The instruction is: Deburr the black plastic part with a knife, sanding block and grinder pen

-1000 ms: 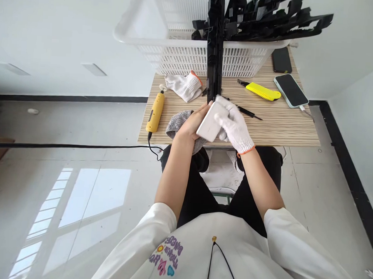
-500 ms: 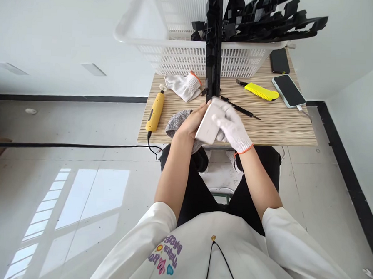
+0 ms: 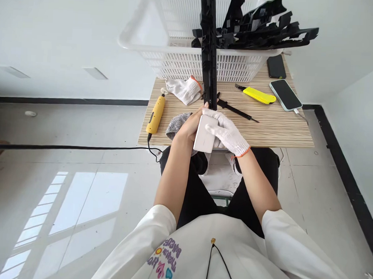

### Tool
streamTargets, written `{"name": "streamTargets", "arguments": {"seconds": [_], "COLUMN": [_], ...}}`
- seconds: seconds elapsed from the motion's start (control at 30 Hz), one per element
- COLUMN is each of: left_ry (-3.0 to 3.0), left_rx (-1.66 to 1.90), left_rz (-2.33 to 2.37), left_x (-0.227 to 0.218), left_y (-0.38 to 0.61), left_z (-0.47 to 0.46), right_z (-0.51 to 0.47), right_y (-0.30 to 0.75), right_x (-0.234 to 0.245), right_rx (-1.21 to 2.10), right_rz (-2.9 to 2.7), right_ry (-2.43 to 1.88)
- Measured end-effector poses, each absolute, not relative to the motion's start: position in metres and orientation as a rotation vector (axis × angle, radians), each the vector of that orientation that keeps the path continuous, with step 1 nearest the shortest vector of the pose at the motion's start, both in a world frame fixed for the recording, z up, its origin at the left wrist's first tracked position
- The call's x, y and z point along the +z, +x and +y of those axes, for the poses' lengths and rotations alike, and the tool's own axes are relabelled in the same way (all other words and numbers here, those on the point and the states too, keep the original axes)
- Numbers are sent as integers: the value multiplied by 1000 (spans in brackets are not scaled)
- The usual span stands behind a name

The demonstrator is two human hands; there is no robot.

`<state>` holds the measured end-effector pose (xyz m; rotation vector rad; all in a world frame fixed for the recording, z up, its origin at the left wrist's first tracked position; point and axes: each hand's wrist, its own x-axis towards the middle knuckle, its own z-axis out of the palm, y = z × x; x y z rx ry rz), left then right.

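My bare left hand (image 3: 189,127) grips a flat white block (image 3: 204,135) from the left side, at the near edge of the striped wooden table (image 3: 277,127). My right hand (image 3: 227,131), in a white knit glove with an orange cuff, is wrapped over the block's top and right side. A long black plastic strip (image 3: 208,57) stands upright just behind both hands, its lower end at my fingertips. A grey cloth (image 3: 176,122) lies under my left wrist.
A white slatted basket (image 3: 178,58) with several black plastic parts (image 3: 261,29) fills the back. On the table lie a spare white glove (image 3: 184,89), yellow corded tool (image 3: 155,113), black screwdriver (image 3: 236,111), yellow knife (image 3: 257,94) and two phones (image 3: 285,94).
Both hands and the white block drew slightly nearer to me and lower over the table edge. The gloved fingers shifted over the block. The view tilted a little.
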<state>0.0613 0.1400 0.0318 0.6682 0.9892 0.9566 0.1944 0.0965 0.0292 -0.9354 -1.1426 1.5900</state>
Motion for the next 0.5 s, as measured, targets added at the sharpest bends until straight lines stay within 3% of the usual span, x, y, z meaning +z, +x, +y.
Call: {"name": "streamTargets", "arguments": {"seconds": [0.5], "left_ry": [656], "left_rx": [993], "left_rz": [881], "left_x": [25], "left_y": [61], "left_z": [143], "right_z": [98], "right_y": [226], "right_x": [17], "right_rx": [1443], "right_rz": [-803], "right_ry": [-773]}}
